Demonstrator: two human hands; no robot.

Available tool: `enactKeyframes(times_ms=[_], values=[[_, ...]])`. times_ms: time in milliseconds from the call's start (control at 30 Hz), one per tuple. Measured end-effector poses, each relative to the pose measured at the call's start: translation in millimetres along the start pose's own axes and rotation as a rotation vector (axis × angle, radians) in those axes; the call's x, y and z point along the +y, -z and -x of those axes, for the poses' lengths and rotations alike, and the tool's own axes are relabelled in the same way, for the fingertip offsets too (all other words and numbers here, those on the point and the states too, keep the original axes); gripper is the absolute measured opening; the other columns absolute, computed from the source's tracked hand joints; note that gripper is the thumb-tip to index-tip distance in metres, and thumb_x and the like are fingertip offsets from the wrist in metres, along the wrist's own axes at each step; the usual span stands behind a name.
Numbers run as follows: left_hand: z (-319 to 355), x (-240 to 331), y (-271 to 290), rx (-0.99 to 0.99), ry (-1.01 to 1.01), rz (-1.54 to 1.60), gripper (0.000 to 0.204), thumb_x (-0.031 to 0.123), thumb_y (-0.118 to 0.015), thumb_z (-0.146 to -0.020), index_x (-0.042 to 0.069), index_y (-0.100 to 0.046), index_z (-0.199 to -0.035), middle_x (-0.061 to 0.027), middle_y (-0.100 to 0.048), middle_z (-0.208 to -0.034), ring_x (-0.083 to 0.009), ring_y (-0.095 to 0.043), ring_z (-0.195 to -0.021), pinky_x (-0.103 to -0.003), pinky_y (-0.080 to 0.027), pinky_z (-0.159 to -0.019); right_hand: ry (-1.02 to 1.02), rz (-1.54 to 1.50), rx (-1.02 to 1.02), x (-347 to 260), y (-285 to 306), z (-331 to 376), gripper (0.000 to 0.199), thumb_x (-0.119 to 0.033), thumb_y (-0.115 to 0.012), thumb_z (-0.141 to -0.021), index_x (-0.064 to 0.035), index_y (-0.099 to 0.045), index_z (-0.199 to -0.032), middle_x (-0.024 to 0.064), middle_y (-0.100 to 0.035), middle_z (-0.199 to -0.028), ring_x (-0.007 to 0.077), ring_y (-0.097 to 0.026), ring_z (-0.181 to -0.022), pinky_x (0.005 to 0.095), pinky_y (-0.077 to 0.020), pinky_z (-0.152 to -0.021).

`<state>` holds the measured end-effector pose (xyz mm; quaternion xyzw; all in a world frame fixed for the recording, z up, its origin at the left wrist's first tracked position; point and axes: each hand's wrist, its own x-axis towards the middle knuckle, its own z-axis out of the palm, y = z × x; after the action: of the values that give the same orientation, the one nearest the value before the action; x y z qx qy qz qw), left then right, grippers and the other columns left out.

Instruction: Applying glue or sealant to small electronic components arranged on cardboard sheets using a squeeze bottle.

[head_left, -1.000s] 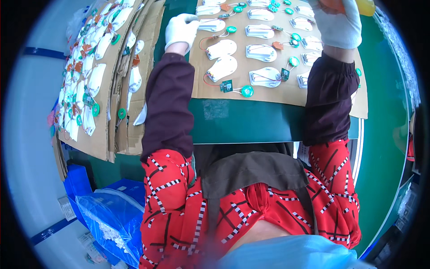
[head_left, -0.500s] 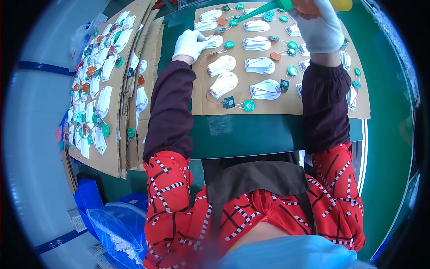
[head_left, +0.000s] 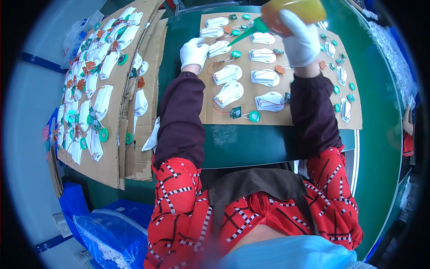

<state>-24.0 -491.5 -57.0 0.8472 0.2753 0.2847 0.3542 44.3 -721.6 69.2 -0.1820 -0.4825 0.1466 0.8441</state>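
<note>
My right hand (head_left: 303, 42), in a white glove, is wrapped round a squeeze bottle (head_left: 311, 10) with yellow-orange contents, held tilted. Its long green nozzle (head_left: 247, 35) points down to the left, the tip at the right end of a white plastic casing (head_left: 219, 48). Whether the tip touches cannot be made out. At the casing's left end my gloved left hand (head_left: 194, 54) has its fingers closed on the edge. Beneath lies a cardboard sheet (head_left: 277, 117) bearing rows of such casings, many wired to green discs (head_left: 254, 116) and small circuit boards (head_left: 235, 112).
At left, stacked cardboard sheets (head_left: 117, 168) carry many more wired casings. A blue bin (head_left: 130, 219) with a plastic bag stands below them. The green table (head_left: 242, 148) extends round the cardboard. Another person's red sleeve (head_left: 408, 144) shows at the right edge.
The bottle has swung lower and left, bringing its nozzle tip from the farther casings to the one at my left hand. My left hand stays at that casing; the whole view has shifted slightly.
</note>
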Motion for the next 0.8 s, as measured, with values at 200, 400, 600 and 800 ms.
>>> enactKeyframes(times_ms=[200, 400, 600, 800], values=[[4.6, 18.7, 8.3, -0.196, 0.008, -0.024, 0.030, 0.028, -0.068, -0.075, 0.005, -0.069, -0.096, -0.0122, -0.066, -0.091, -0.0199, -0.064, -0.077, -0.030, -0.049, -0.069, -0.192, 0.587, 0.336, 28.8, 3.9, 2.6, 0.027, -0.016, -0.068, -0.079, -0.0037, -0.060, -0.101, 0.0026, -0.063, -0.090, 0.0133, -0.060, -0.081, 0.0256, -0.0472, -0.073], [14.6, 27.7, 7.2, -0.192, -0.203, -0.256, 0.030, 0.038, -0.072, -0.071, 0.013, -0.070, -0.089, -0.0097, -0.060, -0.095, -0.0257, -0.062, -0.084, -0.034, -0.049, -0.077, -0.145, 0.493, 0.448, 20.2, 26.0, -3.8, 0.030, -0.017, -0.067, -0.079, -0.0021, -0.057, -0.103, 0.0043, -0.062, -0.091, 0.0140, -0.059, -0.081, 0.0264, -0.0477, -0.074], [12.1, 26.9, 0.4, -0.171, -0.238, -0.298, 0.020, 0.031, -0.069, -0.074, 0.013, -0.068, -0.081, -0.0071, -0.060, -0.095, -0.0248, -0.062, -0.082, -0.036, -0.050, -0.074, -0.023, 0.103, 0.276, 29.2, 49.3, -7.4, 0.030, -0.016, -0.066, -0.080, -0.0021, -0.056, -0.104, 0.0043, -0.061, -0.094, 0.0147, -0.059, -0.083, 0.0273, -0.0478, -0.075], [6.8, 22.4, 7.5, -0.136, 0.102, 0.066, 0.016, 0.011, -0.062, -0.079, -0.001, -0.061, -0.089, -0.0098, -0.065, -0.078, -0.0123, -0.063, -0.062, -0.025, -0.050, -0.057, -0.185, 0.433, 0.408, 29.7, 27.6, -3.6, 0.032, -0.019, -0.068, -0.078, -0.0028, -0.057, -0.103, 0.0041, -0.061, -0.092, 0.0140, -0.059, -0.082, 0.0276, -0.0479, -0.073]])
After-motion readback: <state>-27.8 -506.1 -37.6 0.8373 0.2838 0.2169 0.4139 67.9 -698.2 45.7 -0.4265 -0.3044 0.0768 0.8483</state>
